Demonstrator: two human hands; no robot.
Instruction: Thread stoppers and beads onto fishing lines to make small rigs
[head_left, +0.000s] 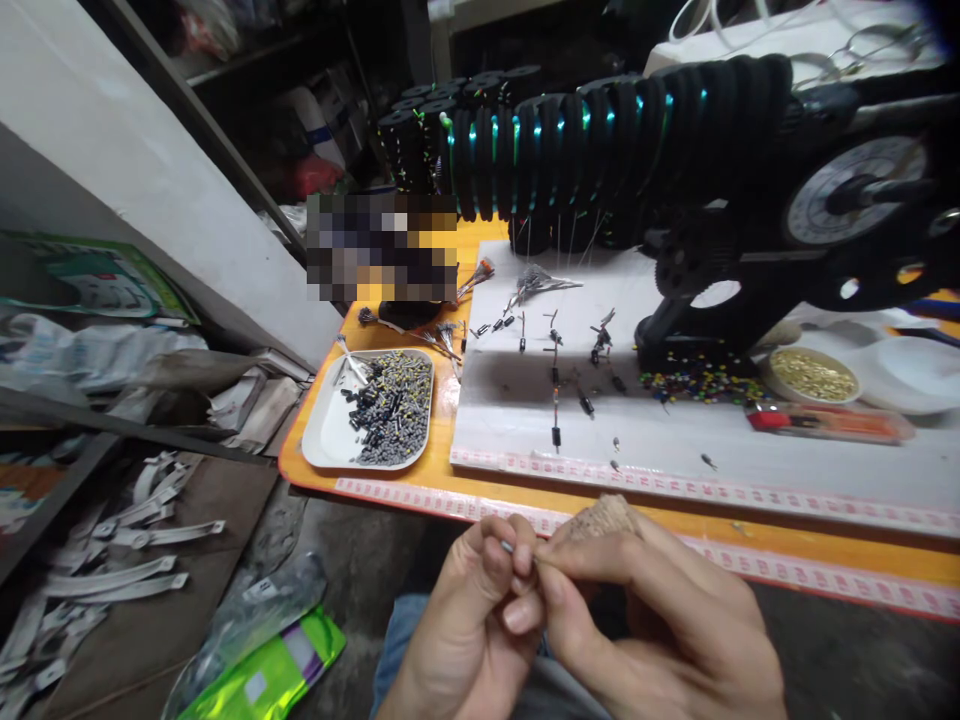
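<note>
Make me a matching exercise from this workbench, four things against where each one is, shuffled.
Things: 1 white tray; 2 bowl of brass bits; 3 green packet; 4 thin metal piece.
Places: A on the floor; B pinched between left hand and right hand; C left end of orange table; D beside black machine.
Pairs: 1-C, 2-D, 3-A, 4-B.

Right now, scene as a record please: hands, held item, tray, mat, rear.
left hand: fingertips pinched on a small grey part, in front of the table edge
right hand: fingertips meet the left's at the same part
tray: white tray on the orange table, holding dark cylindrical parts
mat: white mat with scattered leaded bits
bowl: bowl of gold-coloured pieces, coloured beads beside it
rear: black spools in a row, teal thread showing
</note>
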